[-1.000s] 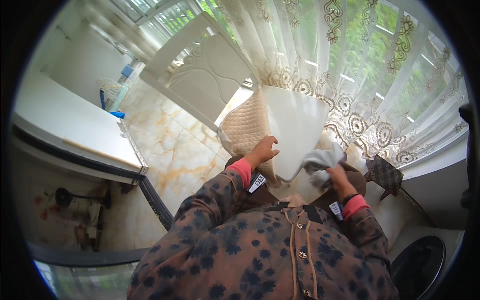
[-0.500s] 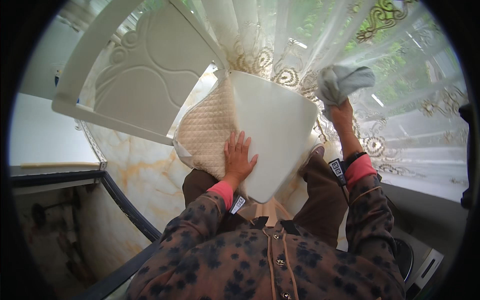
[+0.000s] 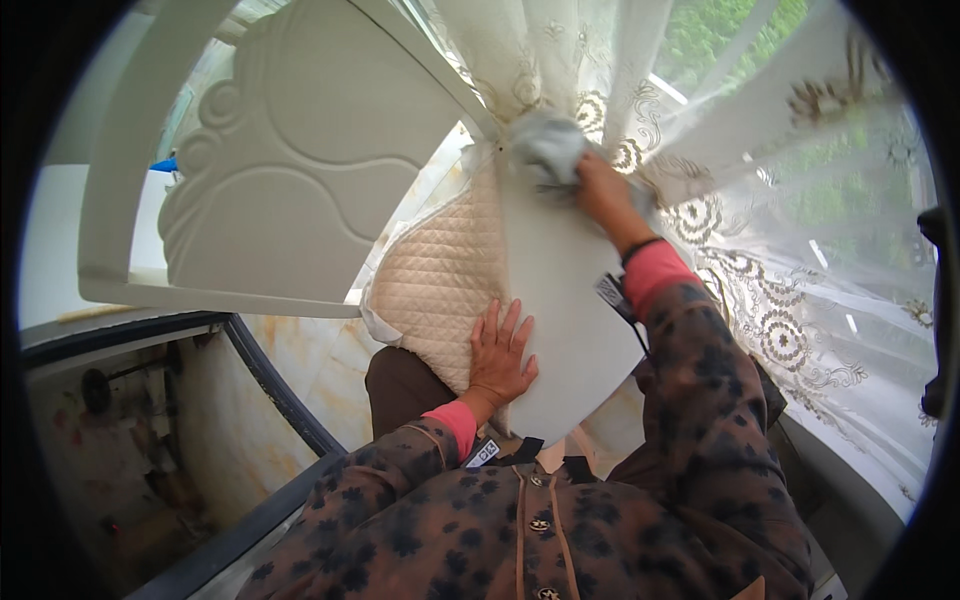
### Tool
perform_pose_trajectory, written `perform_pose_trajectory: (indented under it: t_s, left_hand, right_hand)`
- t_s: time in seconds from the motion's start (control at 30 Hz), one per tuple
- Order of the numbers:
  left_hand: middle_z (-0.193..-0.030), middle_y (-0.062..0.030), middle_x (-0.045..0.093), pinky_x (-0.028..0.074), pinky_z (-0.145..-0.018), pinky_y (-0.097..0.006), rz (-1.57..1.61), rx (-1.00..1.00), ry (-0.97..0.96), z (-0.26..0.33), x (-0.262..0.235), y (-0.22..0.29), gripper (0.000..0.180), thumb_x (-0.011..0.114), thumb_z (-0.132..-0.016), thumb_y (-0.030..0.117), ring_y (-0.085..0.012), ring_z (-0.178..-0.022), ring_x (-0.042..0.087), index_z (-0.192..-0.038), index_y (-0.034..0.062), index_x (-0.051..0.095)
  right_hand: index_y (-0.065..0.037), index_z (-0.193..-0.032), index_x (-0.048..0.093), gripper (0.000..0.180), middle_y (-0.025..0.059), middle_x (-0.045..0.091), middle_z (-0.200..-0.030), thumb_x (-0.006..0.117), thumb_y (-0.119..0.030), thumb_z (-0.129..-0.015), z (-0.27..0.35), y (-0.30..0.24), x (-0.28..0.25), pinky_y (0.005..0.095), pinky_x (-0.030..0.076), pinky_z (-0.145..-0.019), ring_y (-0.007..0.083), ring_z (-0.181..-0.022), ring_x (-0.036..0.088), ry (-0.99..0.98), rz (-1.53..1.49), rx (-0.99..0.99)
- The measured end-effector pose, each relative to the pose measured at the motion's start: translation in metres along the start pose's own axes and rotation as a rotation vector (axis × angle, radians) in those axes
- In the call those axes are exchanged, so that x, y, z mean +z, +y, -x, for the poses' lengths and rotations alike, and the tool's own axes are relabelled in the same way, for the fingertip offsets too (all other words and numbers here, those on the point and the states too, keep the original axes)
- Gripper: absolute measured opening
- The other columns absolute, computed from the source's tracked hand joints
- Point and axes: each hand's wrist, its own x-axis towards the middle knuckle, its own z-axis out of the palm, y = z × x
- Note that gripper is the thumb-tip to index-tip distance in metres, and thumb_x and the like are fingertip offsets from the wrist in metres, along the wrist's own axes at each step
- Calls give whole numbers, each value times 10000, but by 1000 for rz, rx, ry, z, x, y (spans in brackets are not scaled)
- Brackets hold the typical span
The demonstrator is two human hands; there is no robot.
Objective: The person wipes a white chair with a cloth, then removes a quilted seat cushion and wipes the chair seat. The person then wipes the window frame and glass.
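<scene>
In front of me stands a white chair, its seat [image 3: 560, 300] half bared and its carved backrest [image 3: 300, 170] rising at the left. A beige quilted seat cover [image 3: 435, 280] is folded back over the seat's left part. My left hand [image 3: 499, 352] lies flat with fingers spread, across the cover's edge and the bare seat. A grey cloth [image 3: 550, 150], smeared by motion, is gripped in my right hand [image 3: 605, 195] at the seat's far corner, close to the backrest post. Part of the cloth hides under the hand.
Sheer embroidered curtains [image 3: 760, 250] hang at the right and behind the seat, with a window beyond. At the left is a dark-edged piece of furniture [image 3: 270, 400] with a see-through top. A marble-patterned floor [image 3: 310, 360] shows between it and the chair.
My right hand has brought the cloth from beside the curtain, leftward onto the seat's far corner. My left hand stays on the cover's edge. The view has shifted slightly.
</scene>
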Motion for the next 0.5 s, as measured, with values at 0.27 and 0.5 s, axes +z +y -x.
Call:
perform_pose_trajectory:
  t_s: [0.27,0.5]
  left_hand:
    - [-1546,-128,267,156,-1125,-548,-12,16,81,8,3,-5,644,619,-783,285,-370,-1450,168,-1371,121,415]
    - [-1552,-102,261,152,-1143,-534,-9,3,166,18,16,-12,625,618,-796,325,-336,-1462,145,-1368,129,460]
  right_hand:
    - [-49,-1233,572,420,211,575,-1175,585,-28,-814,230,69,-52,459,475,-910,411,-1061,555,280,192,272]
    - [33,-939,637,243,296,638,-911,623,-122,-753,371,-63,-4,531,483,-807,504,-887,597,-119,46,614]
